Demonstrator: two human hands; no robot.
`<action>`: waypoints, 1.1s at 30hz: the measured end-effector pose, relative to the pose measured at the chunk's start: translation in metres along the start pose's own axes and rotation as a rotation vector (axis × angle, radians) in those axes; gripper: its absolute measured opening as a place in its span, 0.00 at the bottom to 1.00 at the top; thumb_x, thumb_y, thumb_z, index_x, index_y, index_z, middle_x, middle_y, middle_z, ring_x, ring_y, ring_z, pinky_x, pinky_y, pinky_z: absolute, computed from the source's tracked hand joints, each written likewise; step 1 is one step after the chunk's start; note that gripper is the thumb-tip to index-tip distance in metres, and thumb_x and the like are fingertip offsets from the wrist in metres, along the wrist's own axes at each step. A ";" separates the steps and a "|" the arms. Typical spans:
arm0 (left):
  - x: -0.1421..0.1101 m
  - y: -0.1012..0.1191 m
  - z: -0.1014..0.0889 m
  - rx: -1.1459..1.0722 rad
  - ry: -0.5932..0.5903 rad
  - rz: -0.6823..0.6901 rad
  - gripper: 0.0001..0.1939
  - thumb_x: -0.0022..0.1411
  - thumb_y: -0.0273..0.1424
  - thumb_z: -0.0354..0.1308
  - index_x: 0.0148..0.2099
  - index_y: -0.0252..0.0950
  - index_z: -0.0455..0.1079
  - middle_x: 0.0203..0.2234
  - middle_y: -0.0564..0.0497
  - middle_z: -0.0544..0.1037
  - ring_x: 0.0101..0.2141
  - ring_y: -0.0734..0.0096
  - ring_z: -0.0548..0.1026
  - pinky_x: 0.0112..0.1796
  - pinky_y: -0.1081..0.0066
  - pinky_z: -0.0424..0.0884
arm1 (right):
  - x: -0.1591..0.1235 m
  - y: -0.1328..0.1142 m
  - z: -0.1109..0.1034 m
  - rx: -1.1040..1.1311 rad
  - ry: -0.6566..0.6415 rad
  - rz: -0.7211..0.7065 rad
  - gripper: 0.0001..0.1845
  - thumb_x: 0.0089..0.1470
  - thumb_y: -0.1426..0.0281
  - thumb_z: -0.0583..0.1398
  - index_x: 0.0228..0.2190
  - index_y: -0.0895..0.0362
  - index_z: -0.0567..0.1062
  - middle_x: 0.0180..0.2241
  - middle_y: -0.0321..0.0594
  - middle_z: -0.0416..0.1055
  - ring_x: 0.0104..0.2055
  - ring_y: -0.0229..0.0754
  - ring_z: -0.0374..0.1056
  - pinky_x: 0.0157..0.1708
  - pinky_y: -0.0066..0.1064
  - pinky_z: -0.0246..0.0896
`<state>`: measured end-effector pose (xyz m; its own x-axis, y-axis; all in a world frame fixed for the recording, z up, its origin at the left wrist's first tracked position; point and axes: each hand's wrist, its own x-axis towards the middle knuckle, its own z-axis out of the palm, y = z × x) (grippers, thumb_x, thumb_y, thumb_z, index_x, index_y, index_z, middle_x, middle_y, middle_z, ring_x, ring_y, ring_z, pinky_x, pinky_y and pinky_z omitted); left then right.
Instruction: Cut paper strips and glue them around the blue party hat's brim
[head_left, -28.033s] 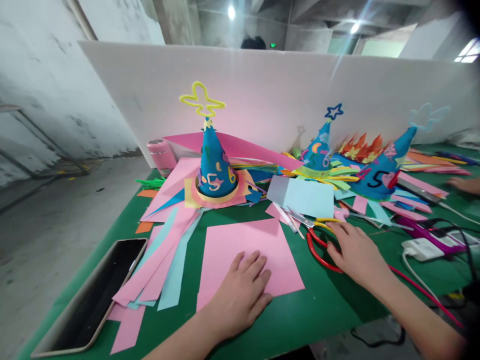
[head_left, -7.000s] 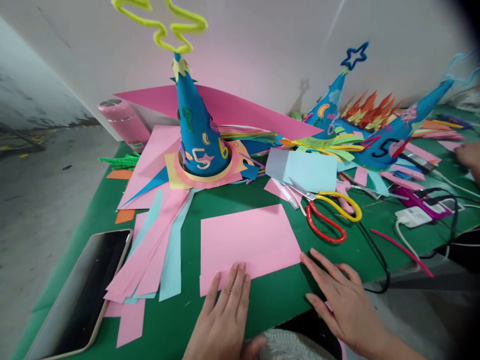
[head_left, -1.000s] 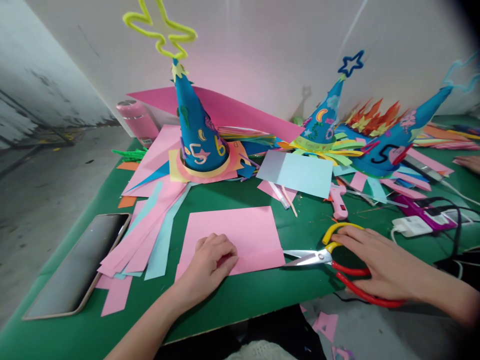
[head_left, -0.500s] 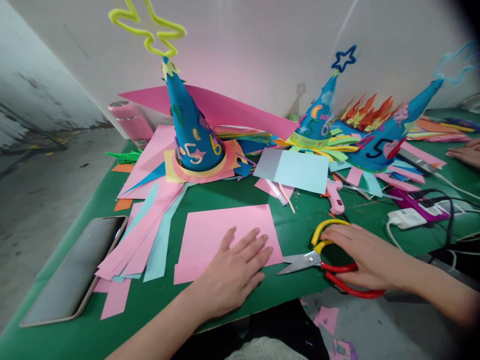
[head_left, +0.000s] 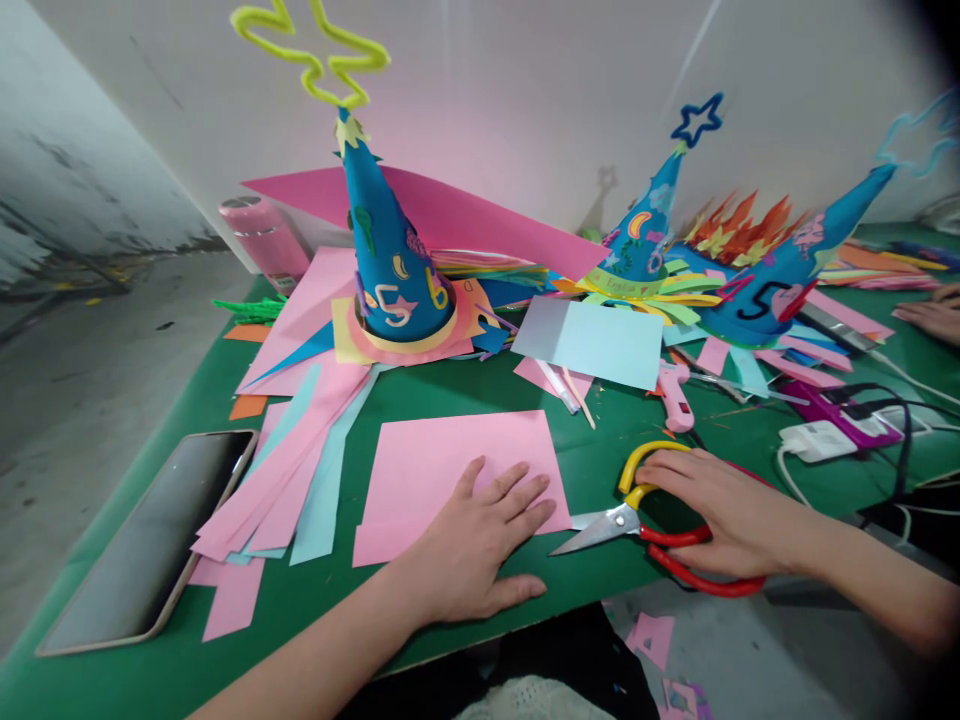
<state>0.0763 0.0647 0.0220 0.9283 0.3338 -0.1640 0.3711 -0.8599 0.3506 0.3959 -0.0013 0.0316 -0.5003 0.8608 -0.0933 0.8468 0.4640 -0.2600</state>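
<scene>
My left hand [head_left: 480, 550] lies spread, palm down, on the lower right part of a pink paper sheet [head_left: 442, 460]. Along the sheet's lower edge runs a narrow pink strip; whether it is separate I cannot tell. My right hand [head_left: 720, 510] grips a pair of scissors [head_left: 619, 522] with yellow and red handles. The blades are parted and point left, close to the sheet's lower right corner. Left of the sheet lies a fan of pink and light blue paper strips [head_left: 300, 480].
A phone [head_left: 150, 540] rests at the table's left. Behind stand a blue cone hat [head_left: 390, 260] and two more hats. A light blue sheet [head_left: 600, 340], a pink glue gun [head_left: 676, 395] and a purple power strip [head_left: 832, 410] lie further right. Another person's hand [head_left: 937, 312] shows at the right edge.
My left thumb has swung out away from the other fingers, toward the table's front edge. The right hand and the scissors stay almost in place. The view has shifted slightly.
</scene>
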 end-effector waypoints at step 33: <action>0.001 0.000 0.003 -0.013 -0.004 -0.018 0.35 0.63 0.51 0.45 0.66 0.42 0.45 0.65 0.49 0.43 0.63 0.52 0.42 0.57 0.42 0.34 | 0.005 -0.005 0.001 0.017 -0.046 -0.005 0.30 0.43 0.64 0.61 0.50 0.54 0.65 0.49 0.48 0.66 0.50 0.52 0.63 0.48 0.45 0.57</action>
<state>0.0767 0.0639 0.0196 0.9213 0.3477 -0.1740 0.3881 -0.8486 0.3596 0.3886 0.0003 0.0314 -0.5128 0.8476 -0.1363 0.8413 0.4646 -0.2764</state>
